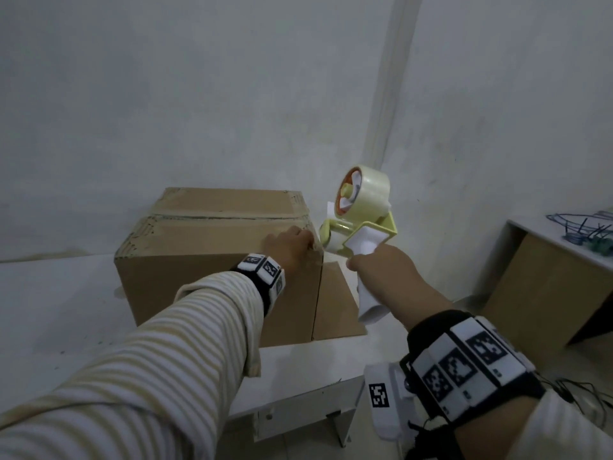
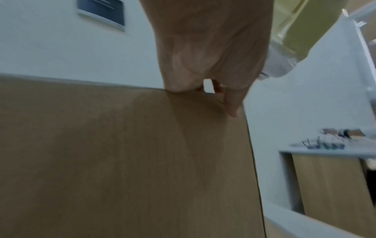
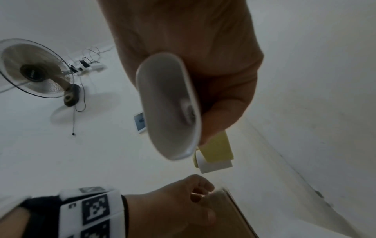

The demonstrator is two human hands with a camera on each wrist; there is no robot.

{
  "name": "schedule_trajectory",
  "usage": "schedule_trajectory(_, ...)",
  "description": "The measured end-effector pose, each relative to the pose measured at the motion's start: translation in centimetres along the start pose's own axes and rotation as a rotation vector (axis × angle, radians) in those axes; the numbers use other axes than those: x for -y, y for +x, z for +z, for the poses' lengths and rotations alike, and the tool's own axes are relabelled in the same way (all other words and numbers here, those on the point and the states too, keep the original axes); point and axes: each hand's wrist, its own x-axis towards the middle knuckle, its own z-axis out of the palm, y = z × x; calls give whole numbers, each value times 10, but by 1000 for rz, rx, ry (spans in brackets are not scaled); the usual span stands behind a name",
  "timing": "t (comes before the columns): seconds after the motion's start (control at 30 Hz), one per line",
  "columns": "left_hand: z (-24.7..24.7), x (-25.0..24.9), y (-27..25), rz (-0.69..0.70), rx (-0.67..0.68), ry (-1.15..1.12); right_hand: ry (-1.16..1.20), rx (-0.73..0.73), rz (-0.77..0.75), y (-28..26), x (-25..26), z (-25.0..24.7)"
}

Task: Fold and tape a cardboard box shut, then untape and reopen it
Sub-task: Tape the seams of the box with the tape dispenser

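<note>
A bare pale wall (image 1: 232, 94) backed a white table (image 1: 49, 310), and the box (image 1: 212, 260) stood toward the table's right edge, near its front right corner. Its top flaps lay folded flat, with a strip of tape seeming to run along the middle seam; one side flap (image 1: 335, 303) still splayed out at the right. The left hand (image 1: 292, 245) rested on the box's top near-right corner, fingers curled over the edge and pressing it down; whether they pinched a tape end could not be told. The right hand (image 1: 384, 277) was wrapped firmly round the white handle of the dispenser (image 1: 358, 214), held in the air just beside the box's upper right corner, roll uppermost. A second table (image 1: 564, 234) with small clutter stood well apart at the right.

The taping step looked to be in hand. The next move probably called for laying the dispenser's roller on the box's right end and drawing it along while the left hand steadied the flaps.
</note>
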Motion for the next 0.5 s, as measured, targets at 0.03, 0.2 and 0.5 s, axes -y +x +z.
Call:
schedule_trajectory(0.03,-6,6,-1,16,47,-105,52,-9,-10,2,4,-6)
schedule_trajectory(0.2,-46,29,-27,-306,-110,-950,101,-53,-76,-12,43,-22)
schedule_trajectory(0.5,-113,85,-54,-682,165,-1539,201,-33,-278,-15,122,13)
